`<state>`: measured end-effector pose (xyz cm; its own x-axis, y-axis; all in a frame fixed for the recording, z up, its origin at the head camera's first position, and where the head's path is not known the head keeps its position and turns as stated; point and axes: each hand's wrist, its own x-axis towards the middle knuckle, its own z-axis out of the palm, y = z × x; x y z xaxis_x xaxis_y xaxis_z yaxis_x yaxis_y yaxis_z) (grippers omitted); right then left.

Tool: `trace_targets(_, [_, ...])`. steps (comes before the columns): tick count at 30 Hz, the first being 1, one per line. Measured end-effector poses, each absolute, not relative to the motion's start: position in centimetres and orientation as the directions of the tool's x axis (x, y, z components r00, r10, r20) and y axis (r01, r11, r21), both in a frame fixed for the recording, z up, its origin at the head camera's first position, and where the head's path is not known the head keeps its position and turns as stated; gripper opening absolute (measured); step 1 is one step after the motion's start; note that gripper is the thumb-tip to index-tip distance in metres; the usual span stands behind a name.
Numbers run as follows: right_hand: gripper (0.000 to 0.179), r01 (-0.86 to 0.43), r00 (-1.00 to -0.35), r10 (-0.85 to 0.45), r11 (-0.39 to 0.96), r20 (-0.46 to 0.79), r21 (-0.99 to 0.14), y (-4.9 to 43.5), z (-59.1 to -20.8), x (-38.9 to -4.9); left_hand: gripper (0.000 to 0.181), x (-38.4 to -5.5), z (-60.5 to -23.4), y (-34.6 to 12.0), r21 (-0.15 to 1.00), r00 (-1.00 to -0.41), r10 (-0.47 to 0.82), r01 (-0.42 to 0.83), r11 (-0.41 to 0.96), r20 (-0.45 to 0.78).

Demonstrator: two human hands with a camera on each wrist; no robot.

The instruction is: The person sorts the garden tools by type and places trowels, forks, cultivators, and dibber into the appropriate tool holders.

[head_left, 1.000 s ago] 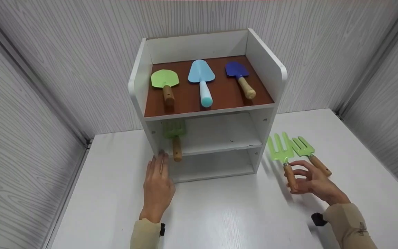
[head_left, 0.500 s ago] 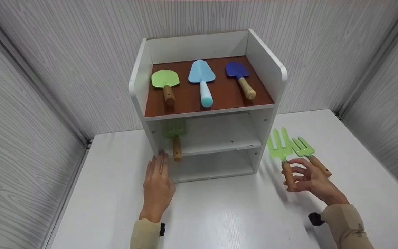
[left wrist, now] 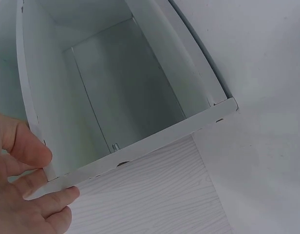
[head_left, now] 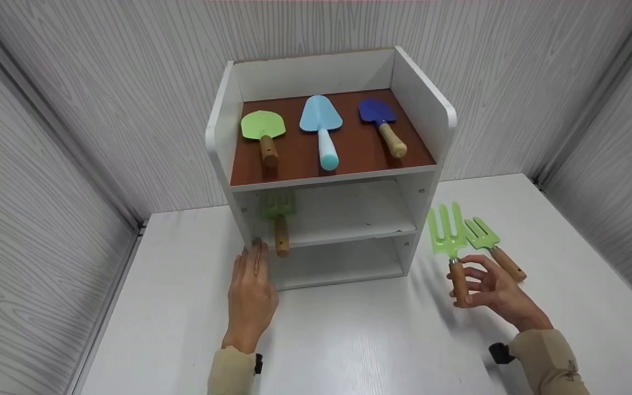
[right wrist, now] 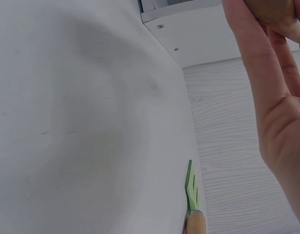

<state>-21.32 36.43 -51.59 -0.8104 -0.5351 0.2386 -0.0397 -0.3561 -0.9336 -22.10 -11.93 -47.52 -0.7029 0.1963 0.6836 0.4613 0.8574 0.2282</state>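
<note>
My right hand grips the wooden handle of a green hand fork, its three tines pointing away, raised over the table on the right. In the right wrist view only the handle's end shows. A smaller green hand fork lies just beyond my right hand. My left hand holds the left front edge of the white shelf unit; the left wrist view has the thumb inside the side panel and fingers outside. Another green fork with a wooden handle rests on the middle shelf, its handle overhanging the front.
On the brown top shelf lie a green trowel, a light blue trowel and a dark blue trowel. Below the middle shelf is a lower compartment. Grey wood-grain walls surround the white table.
The held fork has risen a little off the table and turned more upright, then shifted slightly right with my right hand. My left hand stays in place.
</note>
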Motion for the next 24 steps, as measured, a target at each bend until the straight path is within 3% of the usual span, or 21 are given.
trace_targets(7, [0.076,-0.023,-0.792,-0.547,-0.416,0.271,-0.909,36.24,-51.62,-21.10,0.062,-22.08,-47.61,-11.91,0.237,-0.708,0.193,0.460,0.856,0.680])
trace_targets(24, [0.077,-0.016,-0.775,-0.573,-0.407,0.268,-0.913,35.53,-51.41,-21.32,0.061,-22.10,-47.58,-11.94,0.221,-0.711,0.199,0.451,0.864,0.674])
